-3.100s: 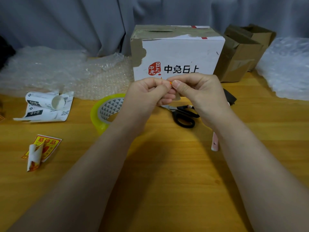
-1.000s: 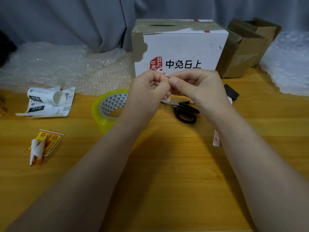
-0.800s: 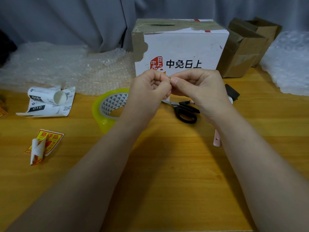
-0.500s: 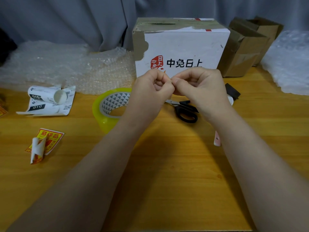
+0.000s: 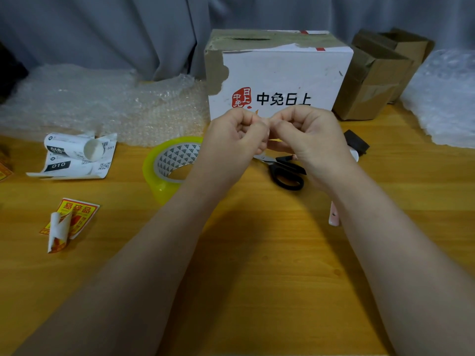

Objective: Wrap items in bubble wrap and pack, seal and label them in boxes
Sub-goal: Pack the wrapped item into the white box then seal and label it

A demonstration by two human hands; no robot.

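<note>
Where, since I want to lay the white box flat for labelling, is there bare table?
Barest: the near table under the forearms, between the fragile sticker and the pink item. Also the right side, in front of the brown boxes. Crowded: label sheets, tape roll, left hand, right hand and scissors in a row.

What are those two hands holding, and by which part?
The left hand and right hand both pinch one small scrap between their fingers. Only an orange sliver shows, so which part they hold cannot be told.
</note>
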